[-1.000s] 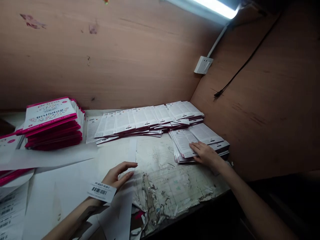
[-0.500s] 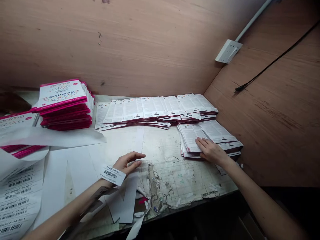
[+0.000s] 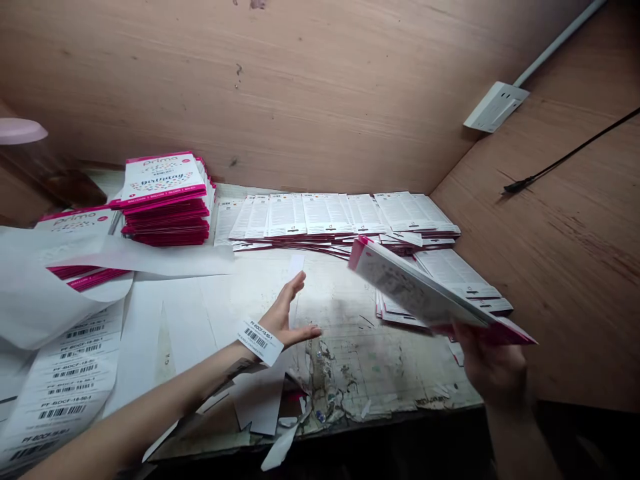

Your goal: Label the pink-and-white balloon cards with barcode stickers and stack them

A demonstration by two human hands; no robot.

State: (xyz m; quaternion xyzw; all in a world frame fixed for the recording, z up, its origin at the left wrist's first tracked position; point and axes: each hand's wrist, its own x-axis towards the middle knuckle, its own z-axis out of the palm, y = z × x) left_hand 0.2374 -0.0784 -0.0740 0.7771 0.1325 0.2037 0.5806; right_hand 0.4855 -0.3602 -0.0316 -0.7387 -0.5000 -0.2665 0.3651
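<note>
- Packet [image 3: 415, 287] with pink ends hangs tilted above the counter [image 3: 380, 387], in front of the right part of the long packet row [image 3: 327, 217], held in a person's right hand [image 3: 493, 367]; that grip is closed on its near, lower end (blur hides whether it is one packet or several).
- Left hand [image 3: 285, 317], its grip spread with thumb and fingers apart and holding nothing, reaches over the counter in front of the row's left half; whether the thumb touches the surface cannot be told.
- Barcode label [image 3: 260, 341], printed PF-BDCF-18-50-1, clings to the left wrist, nearer the wearer than the row.
- Smaller pile [image 3: 457, 273] of white packets lies just in front of the row's right end, partly covered from sight by the raised packet.
- Pink-edged stack [image 3: 165, 180], its top packet reading "prima" and "birthday", rises just left of the row.
- Label strip [image 3: 70, 380] with matching barcodes spreads well to the left of the row and nearer the wearer.
- White socket [image 3: 495, 107] is mounted above the row's right end, near the corner.
</note>
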